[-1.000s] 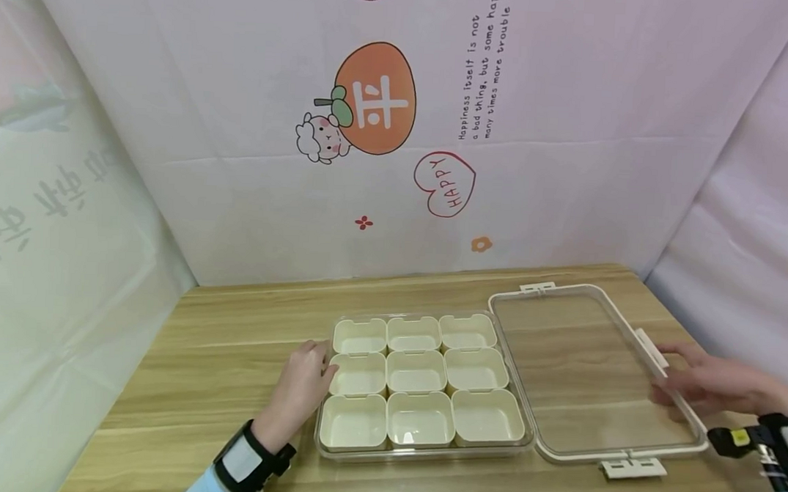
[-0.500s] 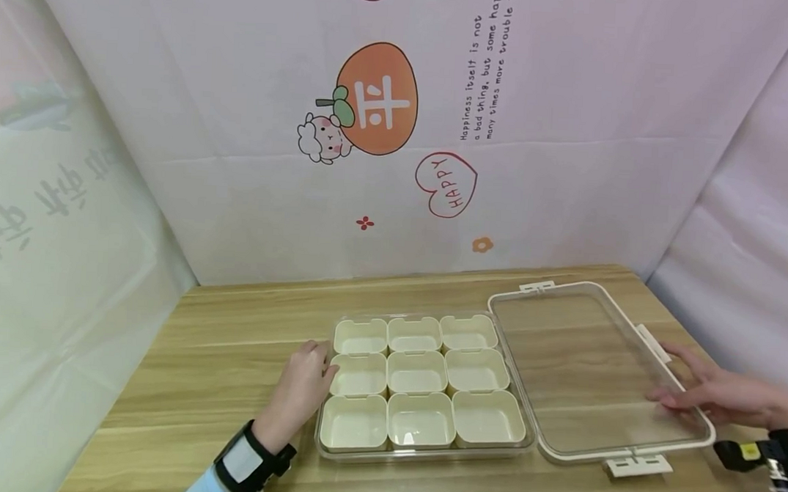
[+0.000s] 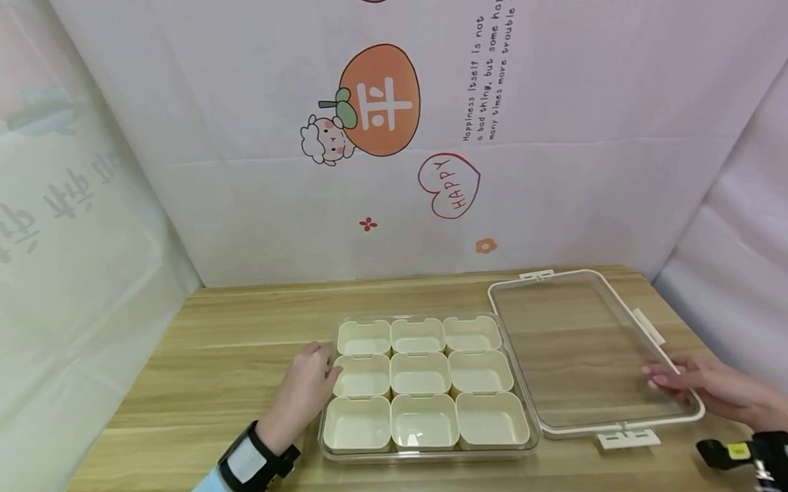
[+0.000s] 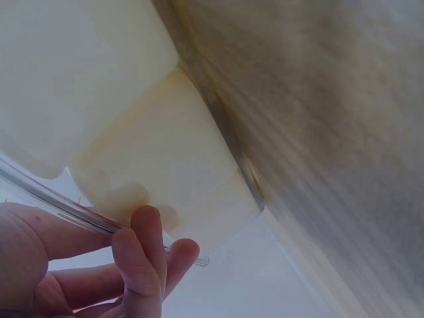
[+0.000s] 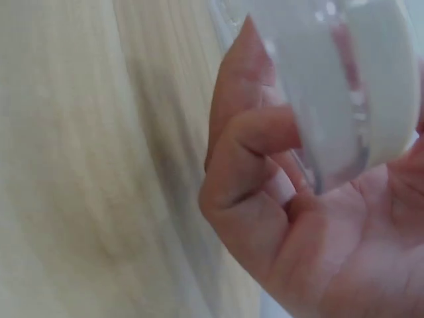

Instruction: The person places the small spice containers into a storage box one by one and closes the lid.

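Observation:
On the table stands a clear plastic box filled with rows of small cream cups; the cups I can see into hold nothing. My left hand holds its left side. In the left wrist view, thumb and fingers pinch the box's clear rim. To the right is a clear lid with a white frame and clip tabs. My right hand grips the lid's right edge near its front corner, and that edge looks lifted. The right wrist view shows curled fingers around the lid's edge.
A wood-grain table lies beneath everything. Behind it hangs a printed white cloth, with more cloth at the left and right sides. The lid's left edge runs close along the box's right side.
The lid's near edge has risen and shifted slightly away and left, with my right hand moving along with it. My left hand keeps its place on the box.

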Action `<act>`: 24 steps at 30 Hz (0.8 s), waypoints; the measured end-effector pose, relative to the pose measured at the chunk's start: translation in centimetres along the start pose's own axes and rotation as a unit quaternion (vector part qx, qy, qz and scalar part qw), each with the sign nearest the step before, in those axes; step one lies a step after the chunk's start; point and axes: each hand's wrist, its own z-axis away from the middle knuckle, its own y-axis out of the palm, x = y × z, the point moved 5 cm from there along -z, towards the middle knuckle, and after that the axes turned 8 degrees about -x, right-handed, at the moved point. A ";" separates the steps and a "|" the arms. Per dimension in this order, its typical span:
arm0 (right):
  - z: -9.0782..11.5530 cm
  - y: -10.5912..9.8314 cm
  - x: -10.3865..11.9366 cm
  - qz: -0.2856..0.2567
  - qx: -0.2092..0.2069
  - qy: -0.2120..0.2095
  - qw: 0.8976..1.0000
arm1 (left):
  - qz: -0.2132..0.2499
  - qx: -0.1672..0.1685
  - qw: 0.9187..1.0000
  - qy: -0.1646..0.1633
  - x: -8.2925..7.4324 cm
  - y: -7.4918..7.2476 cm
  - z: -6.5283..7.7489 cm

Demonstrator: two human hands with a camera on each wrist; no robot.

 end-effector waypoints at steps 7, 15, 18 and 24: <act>0.6 -0.7 -0.5 0.028 -0.068 0.009 0.997 | 0.003 0.003 1.000 0.006 -0.3 0.2 -0.1; 0.2 -0.9 -0.7 0.002 -0.117 -0.014 0.993 | -0.002 0.006 1.000 0.004 -0.4 0.4 -0.3; 0.0 -0.8 -0.6 -0.004 -0.133 -0.017 0.991 | -0.004 0.007 1.000 0.002 -0.4 0.3 -0.3; -0.7 -0.3 -0.1 -0.058 -0.106 -0.026 0.992 | -0.003 0.004 1.000 0.002 -0.2 0.2 -0.3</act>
